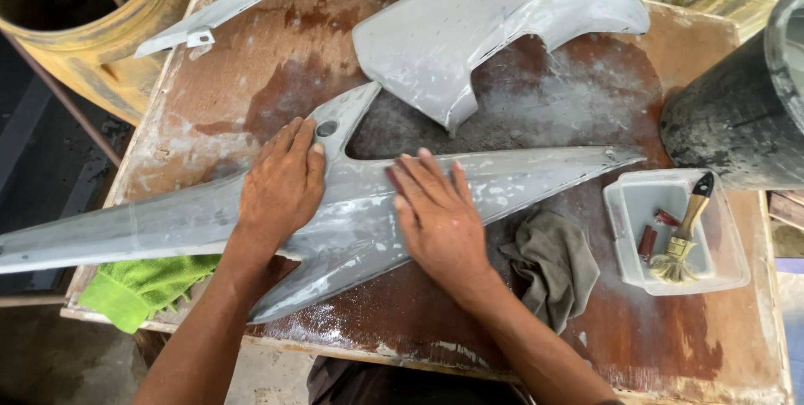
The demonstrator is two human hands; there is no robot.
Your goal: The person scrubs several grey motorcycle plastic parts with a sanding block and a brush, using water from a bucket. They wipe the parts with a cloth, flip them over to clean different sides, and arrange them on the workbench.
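Note:
A long grey pointed body panel, wet and dull, lies across a worn brown wooden table. My left hand rests flat on the panel near a small hole in its upward branch. My right hand presses flat on the panel's middle, and something small and dark red shows under its fingers at the thumb side; what it is I cannot tell. Both palms face down with fingers together.
Two more grey panels lie at the table's back. A grey rag sits by my right wrist, a green cloth at the left edge. A clear tub holds a brush. A black drum stands right, a yellow bucket left.

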